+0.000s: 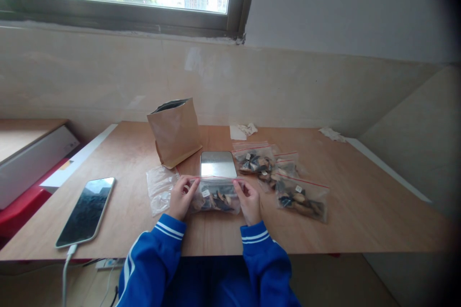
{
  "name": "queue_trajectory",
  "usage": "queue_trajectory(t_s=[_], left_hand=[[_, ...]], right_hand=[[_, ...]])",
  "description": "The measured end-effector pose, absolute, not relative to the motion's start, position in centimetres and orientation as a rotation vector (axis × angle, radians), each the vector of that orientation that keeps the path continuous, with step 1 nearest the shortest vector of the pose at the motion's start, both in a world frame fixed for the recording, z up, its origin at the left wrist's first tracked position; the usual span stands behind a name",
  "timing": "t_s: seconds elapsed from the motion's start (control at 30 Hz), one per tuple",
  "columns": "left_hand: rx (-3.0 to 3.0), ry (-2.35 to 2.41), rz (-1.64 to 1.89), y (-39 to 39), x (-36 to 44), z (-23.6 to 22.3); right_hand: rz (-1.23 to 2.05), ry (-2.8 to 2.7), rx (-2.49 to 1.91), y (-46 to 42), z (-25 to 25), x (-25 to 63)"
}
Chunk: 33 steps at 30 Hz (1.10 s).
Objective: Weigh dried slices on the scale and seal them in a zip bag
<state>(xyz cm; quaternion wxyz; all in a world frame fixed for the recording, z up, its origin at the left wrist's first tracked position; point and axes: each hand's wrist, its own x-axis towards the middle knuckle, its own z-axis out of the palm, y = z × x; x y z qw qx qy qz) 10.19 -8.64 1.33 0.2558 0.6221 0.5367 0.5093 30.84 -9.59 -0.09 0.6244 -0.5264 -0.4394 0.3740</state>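
A clear zip bag point(218, 200) with a red seal line hangs or rests upright between my hands, holding dark and tan dried pieces and a small white label or packet. My left hand point(182, 197) pinches its top left corner. At the top right corner my right hand point(249, 200) pinches the same seal edge. Just behind the bag lies a flat silver scale point(218, 164). To the left of my left hand are empty clear bags point(161, 189). Several filled zip bags point(301, 200) lie to the right of my right hand.
An open brown paper pouch point(176, 132) stands behind the empty bags. A phone point(86, 212) with a white cable point(65, 273) lies at the left. Crumpled paper point(248, 129) sits near the wall, with another scrap point(332, 135) at the back right. The table's front edge point(212, 254) is close to my sleeves.
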Motion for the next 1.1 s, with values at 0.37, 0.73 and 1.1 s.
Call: queue_trajectory(t_s=[0.37,0.73,1.1], left_hand=[[1.741,1.401,1.452,-8.79,10.32,1.33],[1.721,1.389,1.405,-8.82,10.34,1.30],[1.647,1.224,1.203,-8.98,10.00,1.76]], right_hand=[[0.776,-1.027,-1.220,-9.43,-0.55,31.09],[0.826,-0.944,-1.171,-9.52,-0.27,30.87],[1.048,-0.902,-1.069,-9.56,-0.26,30.82]])
